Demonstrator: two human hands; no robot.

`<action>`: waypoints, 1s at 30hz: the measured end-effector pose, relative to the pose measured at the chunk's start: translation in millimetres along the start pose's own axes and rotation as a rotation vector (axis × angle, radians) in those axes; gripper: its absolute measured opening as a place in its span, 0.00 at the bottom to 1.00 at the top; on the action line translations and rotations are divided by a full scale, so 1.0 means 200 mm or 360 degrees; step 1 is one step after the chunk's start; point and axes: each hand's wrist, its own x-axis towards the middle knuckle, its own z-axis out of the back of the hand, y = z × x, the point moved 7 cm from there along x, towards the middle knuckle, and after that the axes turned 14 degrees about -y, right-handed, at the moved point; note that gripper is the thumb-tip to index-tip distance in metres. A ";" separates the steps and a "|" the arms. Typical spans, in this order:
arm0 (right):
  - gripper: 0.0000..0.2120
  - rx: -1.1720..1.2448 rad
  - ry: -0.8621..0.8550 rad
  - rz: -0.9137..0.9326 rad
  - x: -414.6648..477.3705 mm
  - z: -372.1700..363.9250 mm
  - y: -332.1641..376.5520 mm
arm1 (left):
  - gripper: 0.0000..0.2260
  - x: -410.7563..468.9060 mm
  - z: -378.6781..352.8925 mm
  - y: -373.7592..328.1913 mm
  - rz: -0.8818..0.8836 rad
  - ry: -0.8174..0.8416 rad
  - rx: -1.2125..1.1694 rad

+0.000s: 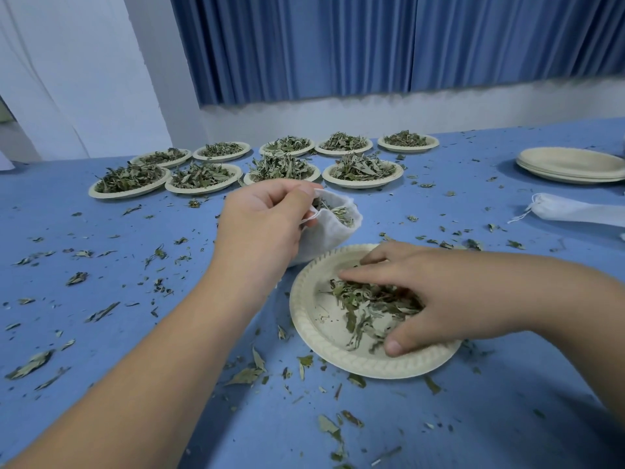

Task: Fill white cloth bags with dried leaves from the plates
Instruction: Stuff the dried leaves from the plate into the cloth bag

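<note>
Progress looks early: left hand (267,218) pinches a seemingly part-filled bag (333,228) open, right hand (449,296) grips leaves (368,302) on the plate (304,319) beneath it; nine heaped plates (363,185) beyond both hands wait.

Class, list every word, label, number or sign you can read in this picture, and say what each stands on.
No text anywhere. The plate, the white cloth bag, the spare bag, the table and the curtain all show plain, unprinted surfaces.
</note>
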 end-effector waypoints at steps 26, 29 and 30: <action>0.14 0.0104 -0.0516 0.0315 0.07 -0.01 0.21 | 0.10 0.02 0.04 -0.01 -0.0075 -0.0110 0.0025; 0.11 0.0270 -0.0576 0.0246 0.06 0.03 0.17 | 0.12 0.03 0.07 -0.03 -0.0188 -0.0206 0.0055; 0.09 0.0345 -0.0595 0.0207 0.06 0.05 0.15 | 0.12 0.03 0.09 -0.05 -0.0250 -0.0250 0.0082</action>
